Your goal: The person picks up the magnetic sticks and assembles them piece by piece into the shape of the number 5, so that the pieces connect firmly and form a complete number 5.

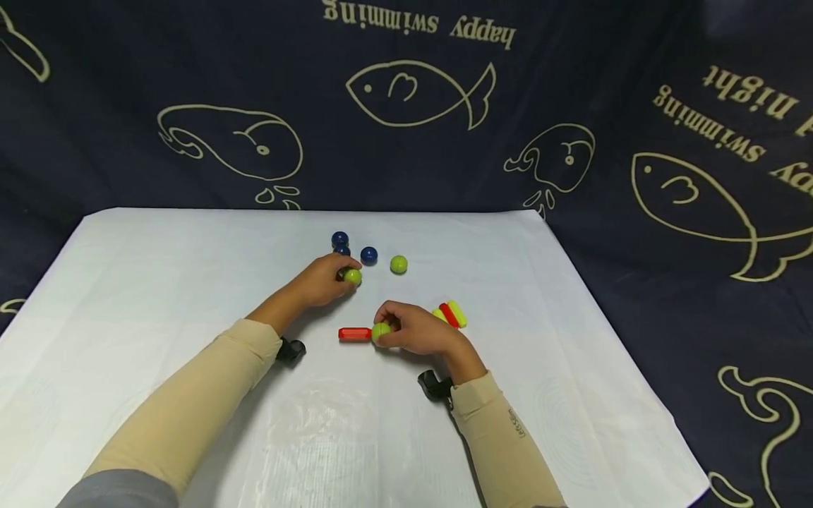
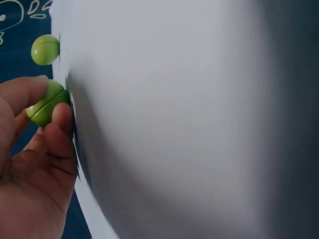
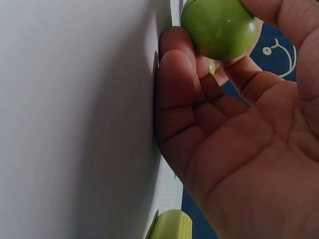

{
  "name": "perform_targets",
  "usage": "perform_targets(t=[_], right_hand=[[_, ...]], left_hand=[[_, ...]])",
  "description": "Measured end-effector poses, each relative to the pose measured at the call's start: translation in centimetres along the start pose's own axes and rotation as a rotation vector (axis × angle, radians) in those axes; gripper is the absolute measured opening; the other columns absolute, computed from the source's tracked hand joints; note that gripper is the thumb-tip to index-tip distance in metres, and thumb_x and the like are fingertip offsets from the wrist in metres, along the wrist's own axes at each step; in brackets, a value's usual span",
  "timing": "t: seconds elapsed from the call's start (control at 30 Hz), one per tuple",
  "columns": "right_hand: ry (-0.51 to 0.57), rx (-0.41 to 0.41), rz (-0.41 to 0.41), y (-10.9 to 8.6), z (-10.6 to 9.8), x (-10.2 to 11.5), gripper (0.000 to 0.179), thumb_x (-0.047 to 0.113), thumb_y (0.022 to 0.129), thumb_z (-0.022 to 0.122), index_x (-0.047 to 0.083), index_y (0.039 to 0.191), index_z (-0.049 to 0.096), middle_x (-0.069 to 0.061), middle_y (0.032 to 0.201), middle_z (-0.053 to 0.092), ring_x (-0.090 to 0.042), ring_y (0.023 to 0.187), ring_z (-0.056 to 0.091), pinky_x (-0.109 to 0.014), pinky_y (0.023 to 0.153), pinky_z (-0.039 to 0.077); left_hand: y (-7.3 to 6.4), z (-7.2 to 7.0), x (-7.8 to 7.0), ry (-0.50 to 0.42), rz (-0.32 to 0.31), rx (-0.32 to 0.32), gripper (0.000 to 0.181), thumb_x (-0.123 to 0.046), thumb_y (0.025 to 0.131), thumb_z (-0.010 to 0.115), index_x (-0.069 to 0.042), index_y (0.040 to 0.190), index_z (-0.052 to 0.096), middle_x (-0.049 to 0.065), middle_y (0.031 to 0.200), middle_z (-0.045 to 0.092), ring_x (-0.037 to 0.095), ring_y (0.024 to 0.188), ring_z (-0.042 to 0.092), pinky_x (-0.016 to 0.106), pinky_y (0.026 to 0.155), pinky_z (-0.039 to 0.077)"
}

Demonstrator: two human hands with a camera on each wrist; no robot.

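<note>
My left hand [image 1: 322,282] pinches a green ball [image 1: 353,276] low over the white table, thumb and fingertips on its sides. In the left wrist view a seam line runs across that ball [image 2: 47,107]. Nearer to me, my right hand [image 1: 416,330] holds a second green ball [image 1: 381,331] between thumb and fingers, right at the end of a red ribbed stick [image 1: 354,334]. This ball [image 3: 219,30] looks smooth and glossy in the right wrist view. A third green ball [image 1: 399,264] lies loose to the right of my left hand.
Beyond my left hand sit blue balls, one [image 1: 369,255] apart and another [image 1: 339,238] in a close group. A red stick [image 1: 448,315] lies between yellow-green sticks [image 1: 457,313] beside my right hand. A dark curtain [image 1: 419,162] hangs behind the table [image 1: 159,282].
</note>
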State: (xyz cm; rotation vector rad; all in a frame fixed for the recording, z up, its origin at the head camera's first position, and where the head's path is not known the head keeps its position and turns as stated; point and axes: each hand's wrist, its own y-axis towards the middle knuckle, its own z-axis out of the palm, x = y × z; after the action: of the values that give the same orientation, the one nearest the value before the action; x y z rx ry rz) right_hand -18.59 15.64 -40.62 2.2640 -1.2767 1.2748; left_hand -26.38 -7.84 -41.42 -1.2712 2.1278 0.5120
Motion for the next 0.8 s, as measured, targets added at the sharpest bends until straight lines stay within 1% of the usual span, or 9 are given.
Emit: perform_targets(t=[0.17, 0.3, 0.4, 0.5, 0.57, 0.7, 0.8], right_hand=[[-0.004, -0.003, 0.005, 0.1, 0.1, 0.1, 0.020, 0.013, 0.091, 0.072, 0.011, 0.107, 0.059, -0.002, 0.085, 0.053, -0.017, 0.082, 0.051, -0.029, 0.072, 0.043], [-0.001, -0.008, 0.014, 0.2, 0.2, 0.0, 0.020, 0.013, 0.091, 0.072, 0.011, 0.107, 0.060, -0.004, 0.087, 0.054, -0.019, 0.085, 0.051, -0.030, 0.073, 0.043], [0.005, -0.011, 0.025, 0.1, 0.2, 0.1, 0.020, 0.014, 0.091, 0.072, 0.012, 0.107, 0.060, -0.004, 0.088, 0.053, -0.020, 0.086, 0.051, -0.030, 0.073, 0.043], [0.011, -0.011, 0.028, 0.1, 0.2, 0.1, 0.020, 0.014, 0.091, 0.072, 0.013, 0.107, 0.060, -0.004, 0.088, 0.053, -0.019, 0.085, 0.051, -0.030, 0.072, 0.043], [0.013, -0.009, 0.023, 0.0, 0.2, 0.1, 0.020, 0.013, 0.091, 0.071, 0.013, 0.107, 0.059, -0.004, 0.088, 0.053, -0.019, 0.085, 0.051, -0.030, 0.072, 0.043], [0.022, -0.010, 0.018, 0.0, 0.2, 0.1, 0.020, 0.013, 0.091, 0.071, 0.012, 0.107, 0.059, -0.004, 0.087, 0.052, -0.020, 0.084, 0.051, -0.030, 0.071, 0.042], [0.032, -0.012, 0.019, 0.1, 0.2, 0.1, 0.019, 0.013, 0.091, 0.071, 0.011, 0.106, 0.060, -0.005, 0.086, 0.052, -0.020, 0.083, 0.051, -0.030, 0.071, 0.041]], left_hand=[[-1.9, -0.2, 0.2, -0.024, -0.014, 0.017, 0.039, -0.011, 0.092, 0.070, -0.003, 0.129, 0.062, 0.016, 0.124, 0.060, 0.029, 0.111, 0.055, 0.047, 0.100, 0.042], [-3.8, -0.4, 0.4, -0.035, -0.025, 0.009, 0.038, -0.012, 0.091, 0.071, -0.003, 0.127, 0.063, 0.014, 0.116, 0.062, 0.027, 0.103, 0.056, 0.045, 0.094, 0.045], [-4.9, -0.5, 0.3, -0.028, -0.019, -0.008, 0.037, -0.014, 0.090, 0.073, -0.003, 0.124, 0.065, 0.013, 0.109, 0.061, 0.026, 0.097, 0.055, 0.044, 0.091, 0.045], [-5.9, -0.7, 0.2, -0.026, -0.016, -0.030, 0.036, -0.014, 0.089, 0.073, -0.002, 0.122, 0.066, 0.014, 0.108, 0.061, 0.027, 0.095, 0.055, 0.045, 0.089, 0.045], [-6.6, -0.8, 0.2, -0.029, -0.016, -0.035, 0.035, -0.014, 0.089, 0.073, -0.002, 0.122, 0.066, 0.013, 0.108, 0.061, 0.027, 0.096, 0.055, 0.045, 0.089, 0.046], [-8.0, -0.8, 0.1, -0.041, -0.013, -0.025, 0.035, -0.013, 0.090, 0.073, -0.001, 0.122, 0.065, 0.011, 0.108, 0.060, 0.025, 0.095, 0.056, 0.044, 0.089, 0.047], [-9.0, -0.6, -0.1, -0.050, 0.009, -0.029, 0.035, -0.012, 0.089, 0.074, 0.000, 0.121, 0.065, 0.010, 0.105, 0.060, 0.023, 0.093, 0.056, 0.042, 0.086, 0.047]])
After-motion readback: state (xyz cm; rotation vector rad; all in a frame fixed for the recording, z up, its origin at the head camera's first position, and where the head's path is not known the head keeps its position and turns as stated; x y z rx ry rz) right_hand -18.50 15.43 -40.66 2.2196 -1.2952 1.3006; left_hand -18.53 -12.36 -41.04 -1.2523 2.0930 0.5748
